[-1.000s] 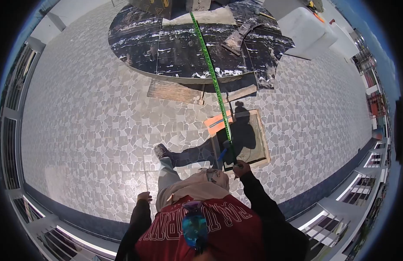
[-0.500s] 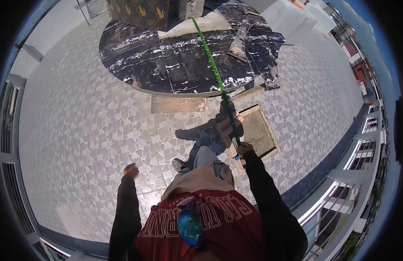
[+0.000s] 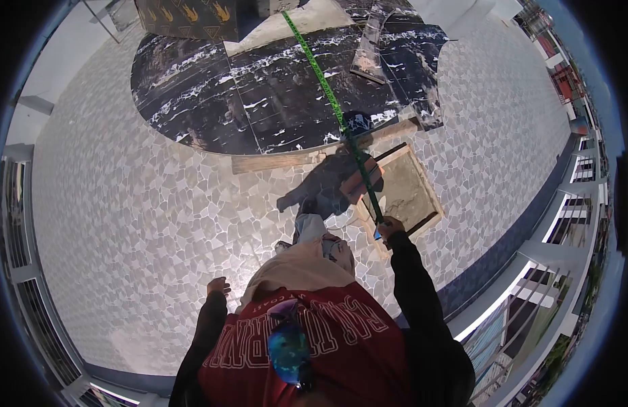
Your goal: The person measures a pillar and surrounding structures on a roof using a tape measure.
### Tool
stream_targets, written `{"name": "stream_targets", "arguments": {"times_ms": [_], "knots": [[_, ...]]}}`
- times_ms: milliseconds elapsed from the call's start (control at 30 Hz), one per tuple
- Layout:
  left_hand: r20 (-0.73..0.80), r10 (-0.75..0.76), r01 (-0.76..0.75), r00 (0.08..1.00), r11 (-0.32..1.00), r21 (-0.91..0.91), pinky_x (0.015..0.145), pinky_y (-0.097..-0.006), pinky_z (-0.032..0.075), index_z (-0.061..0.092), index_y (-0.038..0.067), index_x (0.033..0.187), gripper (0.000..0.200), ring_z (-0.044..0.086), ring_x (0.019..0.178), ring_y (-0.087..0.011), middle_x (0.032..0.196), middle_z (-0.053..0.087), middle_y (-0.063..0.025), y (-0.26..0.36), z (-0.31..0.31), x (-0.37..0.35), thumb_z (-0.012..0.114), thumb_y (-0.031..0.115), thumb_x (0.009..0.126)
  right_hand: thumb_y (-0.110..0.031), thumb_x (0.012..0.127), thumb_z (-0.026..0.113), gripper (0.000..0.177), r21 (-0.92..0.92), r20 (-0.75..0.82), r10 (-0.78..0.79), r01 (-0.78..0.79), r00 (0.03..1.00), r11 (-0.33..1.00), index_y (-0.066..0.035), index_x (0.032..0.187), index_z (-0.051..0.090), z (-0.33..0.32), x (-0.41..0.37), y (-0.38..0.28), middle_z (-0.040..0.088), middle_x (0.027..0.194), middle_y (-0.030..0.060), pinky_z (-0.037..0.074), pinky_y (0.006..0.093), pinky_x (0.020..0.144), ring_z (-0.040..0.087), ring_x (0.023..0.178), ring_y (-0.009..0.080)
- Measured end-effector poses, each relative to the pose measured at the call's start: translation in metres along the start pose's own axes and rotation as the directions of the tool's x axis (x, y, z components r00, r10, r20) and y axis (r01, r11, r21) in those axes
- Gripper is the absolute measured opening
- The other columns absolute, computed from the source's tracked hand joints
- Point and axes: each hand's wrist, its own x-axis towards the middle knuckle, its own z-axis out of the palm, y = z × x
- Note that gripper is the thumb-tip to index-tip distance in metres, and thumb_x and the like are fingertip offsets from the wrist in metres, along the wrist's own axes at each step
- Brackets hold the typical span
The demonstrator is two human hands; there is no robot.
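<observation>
My right hand (image 3: pixel 391 229) is closed on the near end of a green tape measure (image 3: pixel 320 78). Its blade stretches away from me over black marble-patterned tiles (image 3: pixel 192 95) with white veins, up to a pale bare patch (image 3: pixel 293 30) at the far side. Just beyond that hand lies a wooden mortar tray (image 3: pixel 430 186) holding grey mortar (image 3: pixel 403 193). A reddish block (image 3: pixel 360 182) rests by the tray's left side, under the blade. My left hand (image 3: pixel 219 285) hangs low at my left side, fingers loosely bent, with nothing visible in it.
A dark cardboard box (image 3: pixel 192 19) with yellow prints stands at the far left of the tiles. A dusty strip (image 3: pixel 371 51) lies on them. Wooden planks (image 3: pixel 276 161) border the curved near edge. Stone-patterned floor (image 3: pixel 124 224) surrounds it, and a railing (image 3: pixel 510 319) runs along the right.
My right hand has shifted slightly right, still gripping the tape. My left hand has come lower and nearer my body. The view has tilted down, so the tiled surface sits higher.
</observation>
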Motion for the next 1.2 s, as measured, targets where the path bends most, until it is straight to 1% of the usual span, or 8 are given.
{"name": "stream_targets", "arguments": {"times_ms": [100,233,300,400,533,633,867,1200], "knots": [[-0.089,0.078,-0.072,0.993,0.996,0.060,0.049,-0.0336,0.041,0.059,0.013,0.110,0.027,0.060,0.061,-0.0181,0.082,0.063,-0.0070,0.042,0.012,-0.005,0.053,0.025,0.086,-0.015,0.069,0.065,0.038,-0.073,-0.040,-0.138,0.135,0.990,0.988,-0.007,0.106,0.062,0.003,0.033,0.035,0.064,0.082,0.0072,0.052,0.0309,0.046,0.060,0.056,0.0160],[-0.049,0.174,-0.169,0.984,0.981,0.098,0.051,-0.0328,0.042,0.058,0.012,0.112,0.031,0.060,0.065,-0.0192,0.089,0.064,-0.0095,0.115,0.037,-0.002,0.053,0.030,0.087,-0.014,0.068,0.066,0.039,-0.002,0.012,-0.043,0.043,0.999,0.999,-0.006,0.107,0.061,-0.001,0.034,0.035,0.065,0.081,0.0070,0.050,0.0292,0.045,0.060,0.058,0.0150],[0.059,0.281,-0.286,0.958,0.952,0.109,0.064,-0.0339,0.046,0.056,0.012,0.117,0.038,0.061,0.074,-0.0207,0.094,0.064,-0.0107,0.144,0.051,0.002,0.054,0.034,0.086,-0.026,0.063,0.067,0.045,-0.010,0.001,-0.099,0.099,0.995,0.995,-0.009,0.105,0.063,-0.003,0.034,0.038,0.067,0.087,0.0118,0.051,0.0348,0.074,0.065,0.083,0.0242],[0.158,0.368,-0.388,0.916,0.914,0.123,0.065,-0.0335,0.046,0.058,0.012,0.116,0.035,0.061,0.075,-0.0178,0.093,0.064,-0.0087,0.189,0.089,-0.011,0.055,0.034,0.088,-0.016,0.064,0.067,0.043,-0.128,-0.050,-0.216,0.208,0.975,0.970,-0.005,0.105,0.061,-0.005,0.032,0.035,0.065,0.083,0.0097,0.051,0.0321,0.059,0.063,0.067,0.0187],[0.337,0.523,-0.590,0.783,0.796,0.135,0.054,-0.0263,0.048,0.060,0.004,0.110,0.032,0.061,0.064,-0.0164,0.081,0.065,-0.0110,0.209,0.130,-0.008,0.059,0.026,0.087,-0.018,0.063,0.067,0.043,-0.086,-0.128,-0.233,0.223,0.964,0.971,-0.005,0.103,0.061,-0.006,0.021,0.025,0.065,0.084,0.0126,0.050,0.0351,0.070,0.063,0.073,0.0252],[0.453,0.442,-0.555,0.774,0.818,0.150,0.050,-0.0258,0.047,0.058,0.006,0.111,0.031,0.062,0.064,-0.0174,0.079,0.064,-0.0104,0.218,0.145,0.009,0.056,0.028,0.090,-0.020,0.063,0.065,0.036,-0.146,-0.172,-0.280,0.257,0.944,0.955,-0.007,0.096,0.062,-0.002,0.012,0.019,0.063,0.081,0.0136,0.050,0.0392,0.072,0.062,0.079,0.0308],[0.415,0.393,-0.553,0.820,0.730,0.402,0.049,-0.0264,0.046,0.060,0.005,0.108,0.028,0.061,0.061,-0.0162,0.080,0.065,-0.0107,0.244,0.155,0.000,0.057,0.024,0.088,-0.020,0.062,0.066,0.037,-0.144,-0.198,-0.208,0.181,0.958,0.973,-0.005,0.095,0.062,-0.004,0.004,0.006,0.061,0.082,0.0165,0.049,0.0392,0.073,0.061,0.080,0.0328],[0.462,0.438,-0.619,0.771,0.683,0.388,0.053,-0.0277,0.050,0.060,0.001,0.106,0.028,0.062,0.062,-0.0166,0.079,0.065,-0.0112,0.266,0.164,0.018,0.054,0.023,0.089,-0.020,0.062,0.067,0.043,-0.155,-0.217,-0.192,0.160,0.957,0.975,-0.005,0.102,0.062,-0.002,0.008,0.009,0.062,0.090,0.0170,0.050,0.0380,0.076,0.062,0.084,0.0313]]}}
